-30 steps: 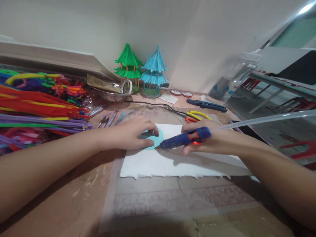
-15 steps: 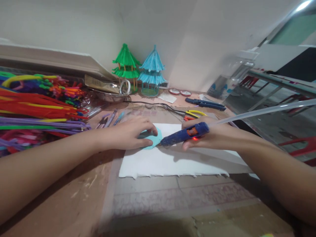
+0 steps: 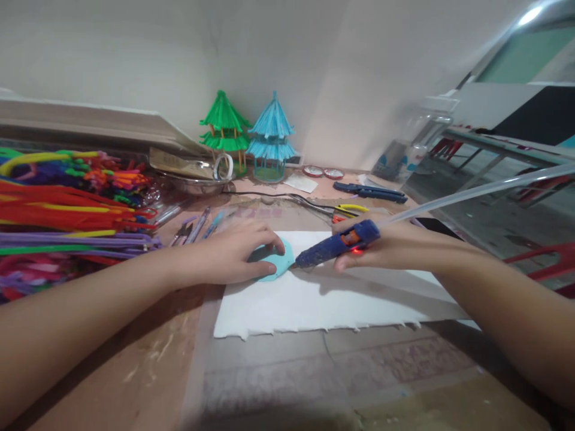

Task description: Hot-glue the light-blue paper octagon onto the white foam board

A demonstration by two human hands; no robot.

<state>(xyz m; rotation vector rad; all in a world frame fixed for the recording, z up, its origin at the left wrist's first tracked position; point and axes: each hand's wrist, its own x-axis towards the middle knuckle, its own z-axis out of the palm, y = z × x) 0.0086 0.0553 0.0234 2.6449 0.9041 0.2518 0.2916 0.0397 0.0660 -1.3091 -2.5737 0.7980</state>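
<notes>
My left hand (image 3: 242, 251) holds a flat, rounded turquoise piece (image 3: 282, 258) against a white sheet (image 3: 274, 308), thumb and fingers curled over it; part of the piece is hidden beneath the palm. A blue hot glue gun (image 3: 330, 246) is in my right hand (image 3: 386, 244), lying tilted with its nozzle at the piece's right edge. Whether the nozzle touches the piece, I cannot tell. A red light glows on the gun, and a long clear glue stick (image 3: 485, 190) runs out of its back to the right.
Bundles of coloured pipe cleaners (image 3: 67, 197) lie at left. Behind stand a green model pavilion (image 3: 224, 123) and a blue one (image 3: 272, 129), beside a metal bowl (image 3: 193, 184). Yellow-handled pliers (image 3: 353, 208), a dark blue cutter-like tool (image 3: 371, 192) and a clear bottle (image 3: 422, 129) sit at the back right.
The view has tilted slightly, so the background sits lower and a little further left. Both hands keep their hold; the nozzle stays at the turquoise piece's right edge.
</notes>
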